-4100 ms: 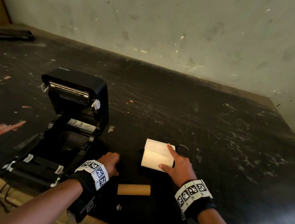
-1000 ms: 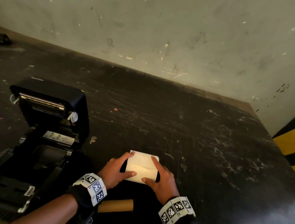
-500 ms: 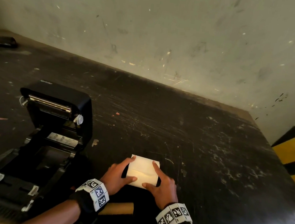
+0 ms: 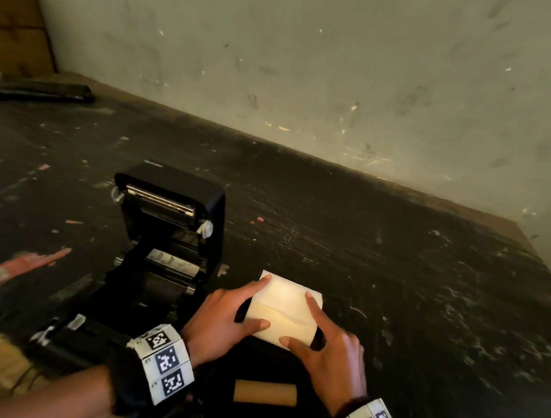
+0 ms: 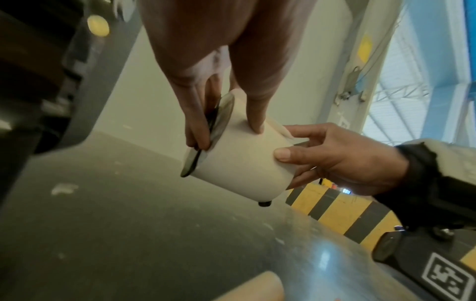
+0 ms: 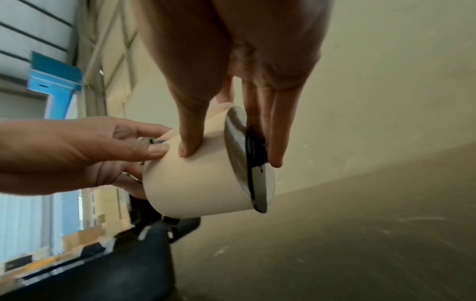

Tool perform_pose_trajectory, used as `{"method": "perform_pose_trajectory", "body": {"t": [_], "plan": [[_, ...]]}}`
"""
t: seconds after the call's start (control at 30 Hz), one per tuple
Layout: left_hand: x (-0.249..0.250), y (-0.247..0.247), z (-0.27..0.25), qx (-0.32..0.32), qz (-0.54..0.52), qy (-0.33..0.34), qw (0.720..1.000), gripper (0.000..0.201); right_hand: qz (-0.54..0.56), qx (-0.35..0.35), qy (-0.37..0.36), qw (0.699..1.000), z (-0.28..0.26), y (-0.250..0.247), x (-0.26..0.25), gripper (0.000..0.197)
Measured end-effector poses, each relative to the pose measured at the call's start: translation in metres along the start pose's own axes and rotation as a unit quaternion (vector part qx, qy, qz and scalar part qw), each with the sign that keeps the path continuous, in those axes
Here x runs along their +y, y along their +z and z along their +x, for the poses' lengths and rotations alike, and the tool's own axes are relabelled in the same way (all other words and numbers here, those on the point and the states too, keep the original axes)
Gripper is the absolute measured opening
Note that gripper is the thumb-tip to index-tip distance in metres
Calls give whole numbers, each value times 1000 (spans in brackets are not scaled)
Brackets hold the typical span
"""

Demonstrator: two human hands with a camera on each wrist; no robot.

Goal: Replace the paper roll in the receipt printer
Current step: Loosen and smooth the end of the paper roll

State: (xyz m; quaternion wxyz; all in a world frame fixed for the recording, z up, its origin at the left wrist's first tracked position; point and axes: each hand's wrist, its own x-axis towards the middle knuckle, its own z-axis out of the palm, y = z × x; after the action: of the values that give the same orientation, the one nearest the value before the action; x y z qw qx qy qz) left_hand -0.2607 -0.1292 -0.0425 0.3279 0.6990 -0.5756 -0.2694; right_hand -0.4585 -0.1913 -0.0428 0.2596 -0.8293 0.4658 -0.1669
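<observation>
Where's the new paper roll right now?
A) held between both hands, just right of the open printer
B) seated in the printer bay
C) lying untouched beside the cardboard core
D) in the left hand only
A: the paper roll is gripped at its ends by the left hand and the right hand, right of the open printer, whose bay holds no roll; the cardboard core lies nearer the person.
</observation>
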Motion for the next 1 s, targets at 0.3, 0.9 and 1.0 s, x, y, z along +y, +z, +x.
{"method": "perform_pose_trajectory", "body": {"t": [0.3, 0.9, 1.0], "plan": [[-47, -119, -33, 50, 124, 32, 990, 75, 20, 25, -85, 996, 20, 41, -119, 78], [-169, -203, -6, -96, 201, 39, 974, 74, 32, 50, 35, 998, 52, 157, -207, 76], [-171, -198, -4, -111, 204, 46, 972, 73, 27, 47, 52, 997, 52, 156, -209, 74]]}}
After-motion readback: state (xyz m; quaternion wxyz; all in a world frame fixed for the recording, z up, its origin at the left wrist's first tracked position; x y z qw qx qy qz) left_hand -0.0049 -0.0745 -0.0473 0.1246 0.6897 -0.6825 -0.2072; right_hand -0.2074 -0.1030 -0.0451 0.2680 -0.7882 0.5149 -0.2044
